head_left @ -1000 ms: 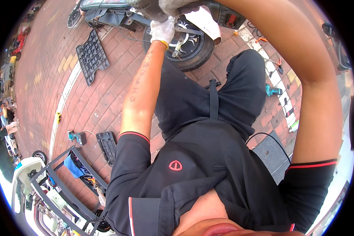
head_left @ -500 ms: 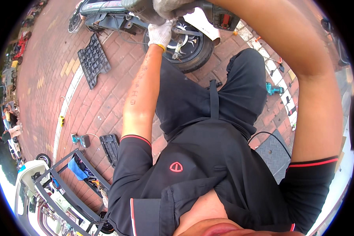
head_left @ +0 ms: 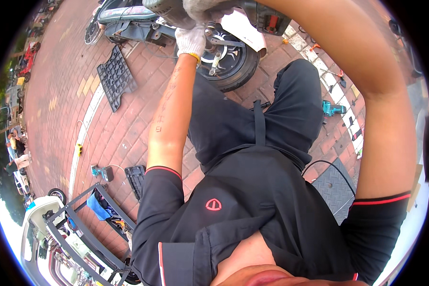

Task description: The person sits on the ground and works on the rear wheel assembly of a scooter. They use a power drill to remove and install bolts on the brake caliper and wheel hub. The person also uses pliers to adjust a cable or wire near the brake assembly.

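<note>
At the top, my right hand [head_left: 205, 10], in a grey glove, is wrapped around a power tool [head_left: 169, 10] with a dark battery [head_left: 267, 20] showing a red latch. Just below the tool's front, my left hand [head_left: 190, 42], in a white glove with a yellow cuff, is closed at the hub of a scooter wheel [head_left: 231, 69]; what its fingers hold is hidden. The scooter's dark body [head_left: 128, 29] extends to the left of the wheel, and a white panel [head_left: 243, 28] sits to its right.
A black plastic mat [head_left: 115, 76] and tray [head_left: 136, 183] lie on brick paving, with teal power tools [head_left: 333, 108] right and left. A metal cart [head_left: 88, 224] and white vehicle stand lower left, a metal plate [head_left: 331, 190] lower right. People [head_left: 16, 157] are at the far left.
My right hand and the tool have shifted slightly left, and my left hand a little left too. The surroundings at the left sit slightly lower and further right in the picture.
</note>
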Action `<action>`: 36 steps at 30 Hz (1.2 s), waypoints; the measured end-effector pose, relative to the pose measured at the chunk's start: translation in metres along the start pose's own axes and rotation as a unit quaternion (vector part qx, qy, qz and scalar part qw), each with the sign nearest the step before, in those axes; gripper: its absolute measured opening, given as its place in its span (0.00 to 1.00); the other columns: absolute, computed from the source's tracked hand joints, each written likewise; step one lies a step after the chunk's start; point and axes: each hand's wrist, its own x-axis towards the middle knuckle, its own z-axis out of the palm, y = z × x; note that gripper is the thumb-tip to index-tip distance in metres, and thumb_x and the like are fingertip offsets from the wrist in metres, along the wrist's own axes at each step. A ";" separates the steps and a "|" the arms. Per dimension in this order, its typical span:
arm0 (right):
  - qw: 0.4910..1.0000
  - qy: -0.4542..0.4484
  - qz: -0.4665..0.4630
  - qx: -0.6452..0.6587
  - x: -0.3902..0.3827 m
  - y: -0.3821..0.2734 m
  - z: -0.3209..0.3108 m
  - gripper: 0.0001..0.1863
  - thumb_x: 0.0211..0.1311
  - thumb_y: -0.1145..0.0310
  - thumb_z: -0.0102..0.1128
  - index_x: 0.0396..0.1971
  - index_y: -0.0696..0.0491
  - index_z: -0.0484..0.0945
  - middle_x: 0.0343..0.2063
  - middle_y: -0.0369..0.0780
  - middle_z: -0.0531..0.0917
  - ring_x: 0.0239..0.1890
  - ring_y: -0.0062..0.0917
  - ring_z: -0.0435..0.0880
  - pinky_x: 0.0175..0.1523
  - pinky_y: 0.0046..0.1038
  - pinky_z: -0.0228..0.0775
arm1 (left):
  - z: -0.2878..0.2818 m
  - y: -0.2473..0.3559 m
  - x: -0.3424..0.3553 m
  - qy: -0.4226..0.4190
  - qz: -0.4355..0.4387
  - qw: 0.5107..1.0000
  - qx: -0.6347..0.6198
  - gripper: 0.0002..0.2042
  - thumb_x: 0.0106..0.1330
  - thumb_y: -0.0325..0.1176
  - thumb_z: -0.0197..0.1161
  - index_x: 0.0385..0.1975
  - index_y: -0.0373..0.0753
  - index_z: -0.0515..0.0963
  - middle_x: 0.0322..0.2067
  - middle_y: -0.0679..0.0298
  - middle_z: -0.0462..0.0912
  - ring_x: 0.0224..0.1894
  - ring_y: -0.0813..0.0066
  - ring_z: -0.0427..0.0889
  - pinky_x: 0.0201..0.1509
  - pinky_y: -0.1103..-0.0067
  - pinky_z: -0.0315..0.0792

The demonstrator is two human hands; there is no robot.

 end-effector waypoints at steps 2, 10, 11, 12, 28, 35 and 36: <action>1.000 0.000 -0.001 0.017 -0.003 0.004 -0.002 0.10 0.43 0.75 0.64 0.30 0.59 0.84 0.17 0.42 0.82 0.17 0.26 0.81 0.20 0.31 0.72 | -0.007 0.005 0.004 0.010 0.017 1.000 0.015 0.16 0.69 0.32 0.52 0.51 0.48 0.84 0.42 0.53 0.88 0.48 0.49 0.84 0.53 0.59 0.74; 0.992 0.023 0.003 0.121 -0.010 0.033 -0.006 0.10 0.44 0.75 0.65 0.30 0.59 0.84 0.17 0.41 0.81 0.16 0.25 0.80 0.20 0.30 0.71 | -0.022 0.047 0.014 0.017 0.077 0.996 0.034 0.10 0.63 0.32 0.61 0.41 0.38 0.83 0.26 0.53 0.86 0.33 0.54 0.87 0.45 0.64 0.78; 0.990 0.033 0.009 0.139 -0.014 0.040 -0.009 0.10 0.44 0.75 0.65 0.30 0.59 0.84 0.17 0.41 0.81 0.16 0.25 0.80 0.20 0.30 0.71 | -0.021 0.054 0.021 -0.008 0.168 0.969 0.180 0.10 0.62 0.32 0.61 0.41 0.38 0.83 0.27 0.53 0.87 0.34 0.54 0.87 0.45 0.63 0.78; 0.986 0.050 -0.001 0.156 -0.013 0.048 -0.014 0.10 0.44 0.74 0.65 0.30 0.59 0.84 0.16 0.41 0.81 0.16 0.25 0.80 0.20 0.30 0.71 | -0.022 0.066 0.027 0.024 0.100 0.994 0.030 0.11 0.64 0.34 0.62 0.43 0.38 0.83 0.31 0.51 0.87 0.37 0.53 0.87 0.47 0.64 0.78; 0.951 -0.055 0.188 0.239 -0.110 0.172 0.028 0.19 0.48 0.70 0.71 0.42 0.60 0.83 0.22 0.39 0.83 0.20 0.24 0.83 0.22 0.29 0.73 | 0.117 0.205 -0.033 -0.235 -0.187 0.886 -0.354 0.20 0.62 0.31 0.73 0.54 0.37 0.80 0.48 0.57 0.88 0.51 0.66 0.87 0.57 0.71 0.77; 0.947 -0.078 0.205 0.235 -0.088 0.251 0.108 0.11 0.48 0.70 0.67 0.31 0.60 0.82 0.17 0.36 0.80 0.19 0.20 0.77 0.23 0.31 0.69 | 0.260 0.153 -0.099 -0.282 -0.134 0.912 -0.265 0.22 0.62 0.50 0.70 0.47 0.38 0.82 0.44 0.53 0.88 0.47 0.51 0.85 0.53 0.64 0.77; 0.954 -0.079 0.181 0.225 -0.096 0.272 0.122 0.11 0.48 0.70 0.67 0.32 0.59 0.81 0.19 0.36 0.80 0.20 0.20 0.76 0.24 0.31 0.69 | 0.270 0.151 -0.121 -0.312 -0.177 0.898 -0.256 0.22 0.62 0.50 0.70 0.46 0.38 0.82 0.45 0.53 0.87 0.49 0.51 0.84 0.54 0.64 0.76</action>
